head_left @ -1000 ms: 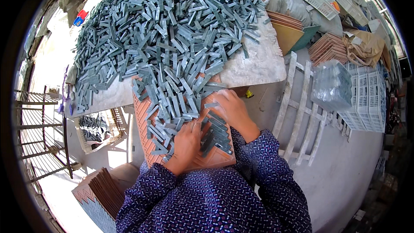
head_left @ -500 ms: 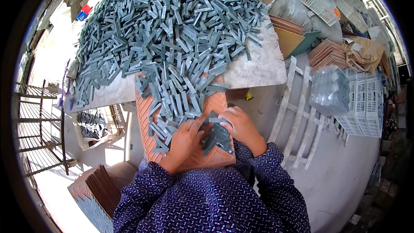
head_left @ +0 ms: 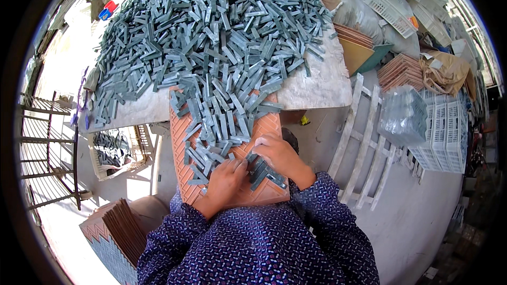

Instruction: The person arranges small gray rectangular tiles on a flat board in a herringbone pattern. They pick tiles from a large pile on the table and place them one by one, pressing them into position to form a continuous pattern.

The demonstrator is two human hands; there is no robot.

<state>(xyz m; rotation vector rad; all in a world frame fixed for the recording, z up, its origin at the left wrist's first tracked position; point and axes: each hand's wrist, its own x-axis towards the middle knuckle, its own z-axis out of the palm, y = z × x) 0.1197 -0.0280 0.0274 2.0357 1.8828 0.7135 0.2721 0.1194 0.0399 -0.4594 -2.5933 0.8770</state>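
An orange tray point(head_left: 270, 125) with a grooved zigzag pattern lies in front of me, its far end at the table. Loose grey-green stone strips point(head_left: 222, 121) cover much of it. At its near right, several strips point(head_left: 270, 178) lie fitted in the grooves at slanting angles. My left hand point(head_left: 226, 182) rests low over the tray's middle, fingers bent together beside the fitted strips; what is under them is hidden. My right hand point(head_left: 280, 155) is just above the fitted strips, its fingertips pinched close to the left fingers. Whatever it pinches cannot be made out.
A large heap of strips point(head_left: 211, 31) covers the pale table point(head_left: 322, 82). Below left are a crate of strips point(head_left: 97, 166) and stacked trays point(head_left: 119, 227). At right are a slatted wooden frame point(head_left: 364, 148), white plastic crates point(head_left: 441, 132) and more stacked orange trays point(head_left: 398, 71).
My right hand has moved left, toward my left hand, and the strip seen in its fingers no longer shows. My left hand has shifted only slightly.
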